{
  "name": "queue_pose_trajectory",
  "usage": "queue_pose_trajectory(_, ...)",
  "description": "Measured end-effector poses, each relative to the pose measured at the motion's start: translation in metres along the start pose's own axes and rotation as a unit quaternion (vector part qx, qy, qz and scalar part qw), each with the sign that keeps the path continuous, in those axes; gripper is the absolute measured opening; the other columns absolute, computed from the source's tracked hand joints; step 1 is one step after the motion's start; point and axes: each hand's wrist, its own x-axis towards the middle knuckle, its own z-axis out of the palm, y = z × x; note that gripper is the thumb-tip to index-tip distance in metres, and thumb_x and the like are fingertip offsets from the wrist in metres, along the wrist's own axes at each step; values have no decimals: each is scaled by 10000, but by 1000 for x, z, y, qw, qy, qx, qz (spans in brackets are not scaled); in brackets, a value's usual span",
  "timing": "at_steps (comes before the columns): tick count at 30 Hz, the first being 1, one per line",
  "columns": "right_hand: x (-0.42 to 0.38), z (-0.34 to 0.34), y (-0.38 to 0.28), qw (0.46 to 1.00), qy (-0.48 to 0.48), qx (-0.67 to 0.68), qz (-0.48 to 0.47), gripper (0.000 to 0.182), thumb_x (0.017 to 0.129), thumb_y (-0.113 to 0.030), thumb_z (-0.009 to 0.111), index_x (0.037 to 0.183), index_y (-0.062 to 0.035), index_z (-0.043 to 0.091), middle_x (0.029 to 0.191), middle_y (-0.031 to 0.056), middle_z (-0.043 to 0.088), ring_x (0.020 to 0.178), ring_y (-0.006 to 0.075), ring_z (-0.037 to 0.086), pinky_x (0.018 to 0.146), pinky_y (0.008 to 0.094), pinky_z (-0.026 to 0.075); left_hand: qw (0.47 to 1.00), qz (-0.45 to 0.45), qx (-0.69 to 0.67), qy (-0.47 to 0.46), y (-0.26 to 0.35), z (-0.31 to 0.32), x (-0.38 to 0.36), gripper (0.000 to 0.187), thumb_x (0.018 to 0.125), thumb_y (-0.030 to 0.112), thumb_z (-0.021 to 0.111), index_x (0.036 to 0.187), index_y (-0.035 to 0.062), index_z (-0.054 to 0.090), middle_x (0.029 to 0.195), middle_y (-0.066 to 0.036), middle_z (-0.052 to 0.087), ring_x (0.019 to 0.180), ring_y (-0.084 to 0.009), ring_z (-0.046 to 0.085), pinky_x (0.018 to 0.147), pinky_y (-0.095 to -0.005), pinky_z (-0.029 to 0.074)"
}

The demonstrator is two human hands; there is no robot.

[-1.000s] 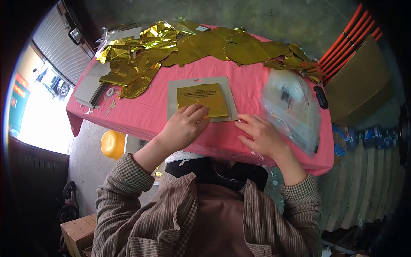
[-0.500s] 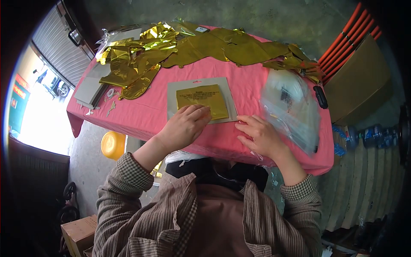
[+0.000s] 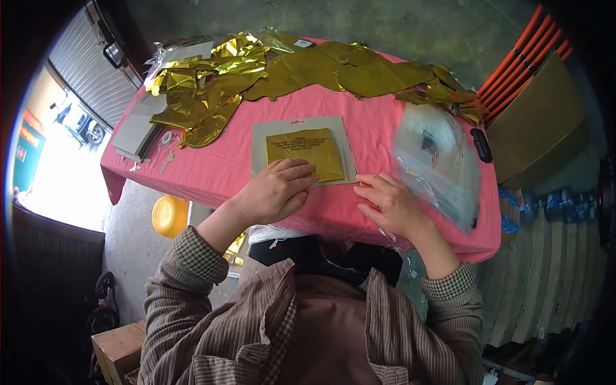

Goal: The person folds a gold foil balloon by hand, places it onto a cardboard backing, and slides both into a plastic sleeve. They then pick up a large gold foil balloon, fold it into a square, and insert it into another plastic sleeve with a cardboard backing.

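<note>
A folded gold foil balloon [image 3: 301, 146] with printed text lies on a grey card [image 3: 259, 138] that has a hanger slot at its top edge. Across the lower part of the foil rest the fingers of my left hand [image 3: 282, 189], stretched out and pressing flat. My right hand [image 3: 390, 204] is beside the card's lower right corner, index fingertip right at that corner. Its fingers are loosely bent, with the thumb apart below them. A bit of clear film shows under the right palm near the table edge.
Unfolded gold foil balloons [image 3: 295, 70] stretch along the far side of the pink-covered table [image 3: 212, 170]. Clear plastic bags [image 3: 436, 167] lie at right, beside a black object [image 3: 480, 145]. Grey cards [image 3: 136, 138] are stacked at left, near small white strips [image 3: 168, 160].
The left hand's fingers have shifted very slightly on the foil. The right hand stays at the card's corner; nothing else has visibly moved.
</note>
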Motion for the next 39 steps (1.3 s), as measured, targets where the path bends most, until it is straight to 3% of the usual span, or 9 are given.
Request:
queue_pose_trajectory(5, -5, -3, -6, 1000, 1, 27, -11, 358, 689, -216, 740, 971, -14, 651, 1101, 120, 588, 914, 279, 563, 807, 366, 467, 997, 8, 75, -31, 19, -9, -6, 486, 823, 267, 607, 1240, 36, 518, 1286, -174, 494, 1199, -327, 459, 1020, -440, 353)
queue_pose_trajectory(7, -9, -3, -8, 999, 3, 27, -18, 380, 676, -227, 751, 973, -16, 643, 1085, 118, 588, 915, 280, 562, 808, 369, 464, 992, 26, 119, -36, 22, -10, -12, 508, 828, 340, 590, 1264, 92, 509, 1306, -154, 484, 1223, -301, 446, 1046, -447, 324)
queue_pose_trajectory(17, -12, -4, -10, 999, 14, 47, 0, 429, 669, -230, 762, 1013, -36, 593, 1047, 91, 574, 946, 272, 562, 835, 380, 450, 988, 5, 151, -18, 24, -11, -33, 472, 802, 325, 614, 1207, 92, 541, 1285, -124, 494, 1192, -284, 470, 1007, -432, 363)
queue_pose_trajectory(22, -12, -1, -8, 999, 17, 51, 9, 470, 696, -240, 740, 1096, -40, 596, 1117, 92, 566, 966, 267, 553, 850, 383, 446, 996, -34, 40, 72, 21, -14, -32, 432, 776, 277, 665, 1142, 66, 571, 1169, -135, 566, 1122, -303, 514, 973, -419, 399)
queue_pose_trajectory(26, -8, -5, -10, 1000, -13, 19, 0, 491, 713, -284, 720, 1126, -41, 611, 1221, 103, 552, 953, 267, 544, 847, 370, 450, 992, -80, 38, 89, 11, -23, -43, 408, 760, 249, 692, 1101, 51, 591, 1147, -136, 580, 1101, -307, 528, 958, -417, 413)
queue_pose_trajectory(29, -9, -3, -7, 999, -23, 31, -13, 464, 717, -300, 715, 1086, -30, 632, 1229, 112, 557, 934, 272, 542, 844, 368, 449, 997, -38, -10, 70, 11, -27, -51, 436, 721, 233, 734, 1089, 36, 606, 1178, -126, 582, 1112, -320, 528, 954, -418, 422)
queue_pose_trajectory(34, -7, -2, -10, 999, -14, 39, -18, 438, 712, -293, 720, 1052, -26, 645, 1179, 120, 581, 931, 274, 542, 835, 373, 450, 996, -24, 64, 59, 8, -24, -60, 448, 717, 240, 736, 1102, 51, 607, 1175, -114, 586, 1116, -305, 531, 955, -427, 420)
queue_pose_trajectory(37, -6, -1, -10, 999, -7, 42, -20, 423, 705, -275, 727, 1036, -24, 647, 1160, 121, 586, 923, 273, 544, 827, 372, 452, 994, -58, 29, 87, 8, -24, -61, 411, 730, 217, 725, 1083, 39, 613, 1162, -118, 590, 1123, -304, 528, 946, -417, 432)
queue_pose_trajectory(39, -5, 0, -10, 999, -6, 48, -19, 413, 701, -264, 731, 1026, -23, 648, 1151, 122, 588, 917, 273, 546, 824, 371, 453, 982, -141, -27, 125, 6, -22, -58, 340, 759, 214, 695, 1036, 35, 614, 1112, -128, 596, 1091, -304, 540, 937, -408, 435)
